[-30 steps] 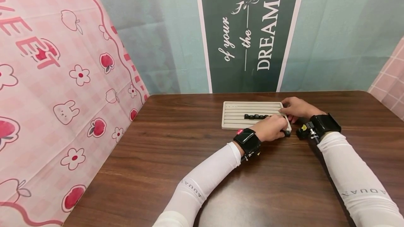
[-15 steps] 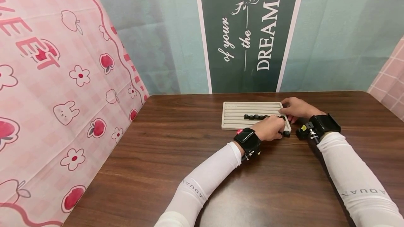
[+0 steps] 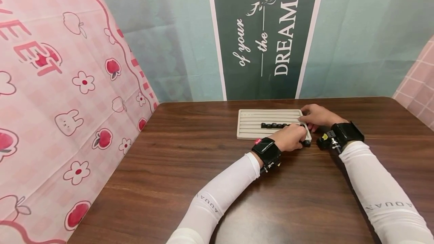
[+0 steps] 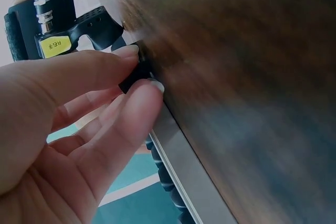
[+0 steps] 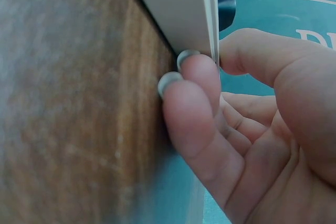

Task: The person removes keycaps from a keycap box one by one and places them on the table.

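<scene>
A cream tray with ridged rows (image 3: 250, 131) lies near the table's far edge. Along one of its rows stand several small black keycaps (image 3: 274, 125), partly covered by my left hand (image 3: 289, 137). Thumb and forefinger of that hand pinch a black keycap (image 4: 137, 74) at the tray's near right corner, and a black keycap (image 3: 306, 143) shows beside the fingertips in the head view. My right hand (image 3: 318, 116) grips the tray's right end: its thumb lies at the upper rim, while two fingertips (image 5: 189, 108) sit against the side wall (image 5: 181, 11).
Brown wood-grain table (image 3: 190, 161) extends in front and to the left of the tray. A printed teal curtain (image 3: 169, 48) hangs behind it, with a pink patterned cloth (image 3: 81, 123) at the left. Black camera straps (image 3: 347, 133) are on both wrists.
My left hand has drawn back slightly, uncovering a black keycap at the row's right end. The right hand keeps its hold on the tray. The head view has shifted a little.
</scene>
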`<state>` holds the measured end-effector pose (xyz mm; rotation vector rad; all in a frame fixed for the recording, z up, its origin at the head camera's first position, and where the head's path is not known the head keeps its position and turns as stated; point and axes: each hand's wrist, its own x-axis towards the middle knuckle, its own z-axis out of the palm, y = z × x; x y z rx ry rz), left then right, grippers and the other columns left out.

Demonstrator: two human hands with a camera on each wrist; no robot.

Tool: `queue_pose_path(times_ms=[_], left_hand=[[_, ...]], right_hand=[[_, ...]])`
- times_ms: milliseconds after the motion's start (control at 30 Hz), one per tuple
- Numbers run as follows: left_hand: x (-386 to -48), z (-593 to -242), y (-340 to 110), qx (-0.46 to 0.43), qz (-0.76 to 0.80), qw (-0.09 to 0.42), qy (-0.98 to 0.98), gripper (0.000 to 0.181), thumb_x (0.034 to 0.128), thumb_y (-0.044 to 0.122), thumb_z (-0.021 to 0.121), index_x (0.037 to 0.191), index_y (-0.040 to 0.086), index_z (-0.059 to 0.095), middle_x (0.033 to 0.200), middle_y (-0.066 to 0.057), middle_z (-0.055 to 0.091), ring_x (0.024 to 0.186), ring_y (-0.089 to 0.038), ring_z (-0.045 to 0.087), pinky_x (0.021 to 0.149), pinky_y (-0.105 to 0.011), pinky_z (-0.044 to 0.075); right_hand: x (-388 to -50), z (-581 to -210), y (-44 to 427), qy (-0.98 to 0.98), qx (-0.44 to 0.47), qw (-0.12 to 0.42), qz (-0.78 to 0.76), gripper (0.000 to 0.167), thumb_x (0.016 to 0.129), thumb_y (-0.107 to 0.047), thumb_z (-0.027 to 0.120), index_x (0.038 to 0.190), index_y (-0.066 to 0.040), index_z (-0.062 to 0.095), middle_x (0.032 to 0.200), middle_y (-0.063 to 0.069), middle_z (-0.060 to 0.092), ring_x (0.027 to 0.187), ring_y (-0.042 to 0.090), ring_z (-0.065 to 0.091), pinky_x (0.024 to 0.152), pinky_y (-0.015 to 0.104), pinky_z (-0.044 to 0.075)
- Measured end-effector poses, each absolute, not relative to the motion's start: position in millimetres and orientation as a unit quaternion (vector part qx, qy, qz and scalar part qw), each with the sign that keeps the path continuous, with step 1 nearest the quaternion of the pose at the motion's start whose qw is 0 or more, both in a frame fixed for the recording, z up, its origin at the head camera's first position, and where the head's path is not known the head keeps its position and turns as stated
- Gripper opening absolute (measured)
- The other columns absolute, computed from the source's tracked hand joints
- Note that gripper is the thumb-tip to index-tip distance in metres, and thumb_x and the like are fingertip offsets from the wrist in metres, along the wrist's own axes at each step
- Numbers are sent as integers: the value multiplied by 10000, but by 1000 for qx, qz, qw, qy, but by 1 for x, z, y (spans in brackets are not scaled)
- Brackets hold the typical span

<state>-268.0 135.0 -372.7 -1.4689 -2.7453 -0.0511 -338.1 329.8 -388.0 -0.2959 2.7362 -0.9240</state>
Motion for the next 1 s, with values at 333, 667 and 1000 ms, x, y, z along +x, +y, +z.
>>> queue_pose_path(times_ms=[333,667,1000], left_hand=[[-268,-374,135,-475,-14,18,-880,137,878,202,695,988,159,627,969,96,596,909,-10,553,752,-131,437],[-271,-377,136,-479,-16,32,-877,126,872,182,694,983,160,638,966,96,613,927,-22,570,772,-129,445],[-268,-376,137,-481,-12,28,-876,125,879,220,695,972,161,636,952,94,609,911,-22,564,758,-130,445]], right_hand=[[-340,-388,329,936,-99,126,-314,559,940,-180,561,1349,149,368,703,83,595,541,147,603,523,338,547],[-339,-388,329,936,-99,126,-314,548,943,-169,549,1345,156,367,670,71,592,526,141,597,516,335,546],[-337,-389,329,935,-92,127,-317,557,943,-183,555,1347,150,366,653,61,589,514,131,594,515,329,544]])
